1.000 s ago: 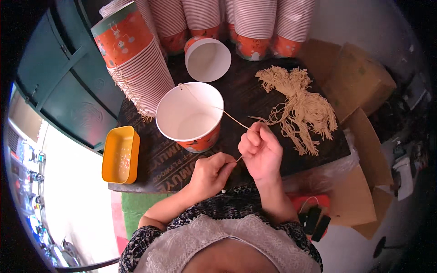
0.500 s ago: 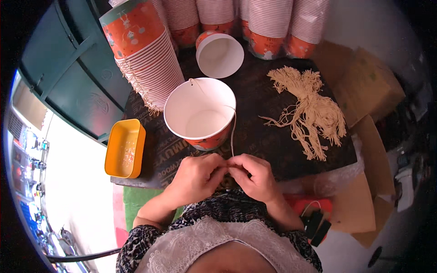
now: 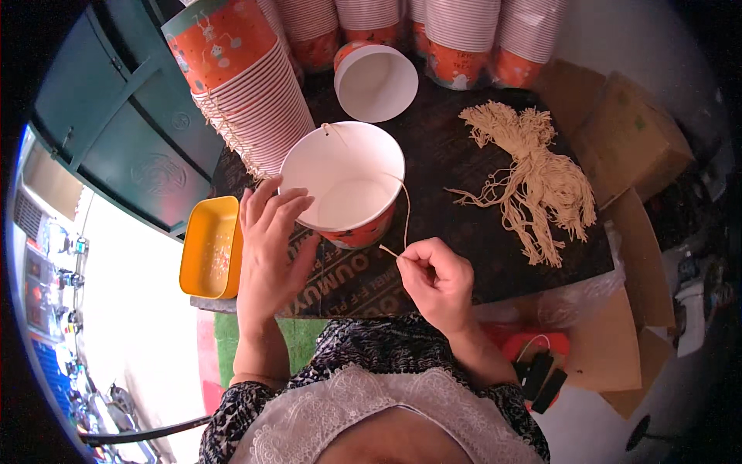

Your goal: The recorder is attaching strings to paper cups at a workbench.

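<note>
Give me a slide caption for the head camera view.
The right hand pinches a string near its end beside a bucket; the left hand is open.

There are two loose buckets (image 3: 340, 189) (image 3: 376, 83), one yellow tub (image 3: 199, 240), one string bundle (image 3: 533, 174).

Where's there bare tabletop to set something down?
Widest: black tabletop between the open bucket and the string bundle, beyond the right hand; mind the cord. A smaller patch: between that hand and the bundle's lower ends. Crowded: the back, with bucket stacks, and the left, with the tall stack, yellow tray and left hand.
</note>
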A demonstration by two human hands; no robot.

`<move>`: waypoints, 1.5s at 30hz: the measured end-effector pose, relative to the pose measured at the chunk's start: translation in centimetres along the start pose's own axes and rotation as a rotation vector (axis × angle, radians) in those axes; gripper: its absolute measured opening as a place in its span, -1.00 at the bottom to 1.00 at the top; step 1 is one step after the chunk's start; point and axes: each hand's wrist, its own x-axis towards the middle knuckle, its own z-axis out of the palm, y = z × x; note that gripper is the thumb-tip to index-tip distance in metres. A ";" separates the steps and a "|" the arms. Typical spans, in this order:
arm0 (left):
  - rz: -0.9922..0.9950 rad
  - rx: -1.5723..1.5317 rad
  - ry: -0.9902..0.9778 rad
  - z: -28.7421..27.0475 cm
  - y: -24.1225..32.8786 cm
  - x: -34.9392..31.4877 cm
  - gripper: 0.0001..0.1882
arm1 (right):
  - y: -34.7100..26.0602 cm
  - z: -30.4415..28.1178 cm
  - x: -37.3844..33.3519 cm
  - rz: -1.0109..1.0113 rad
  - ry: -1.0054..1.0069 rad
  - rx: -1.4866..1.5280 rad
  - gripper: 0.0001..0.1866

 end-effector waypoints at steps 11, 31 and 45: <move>0.131 0.028 -0.080 1.4 1.1 -0.6 -0.78 | 1.4 1.2 -0.3 -0.185 0.085 -0.140 -0.88; 0.023 -0.110 0.043 0.8 1.7 -1.3 -0.85 | 2.1 1.6 0.4 -0.265 0.139 -0.224 -0.86; 0.007 -0.130 0.021 0.7 1.6 -0.9 -0.86 | 2.3 2.0 0.8 -0.228 0.127 -0.210 -0.86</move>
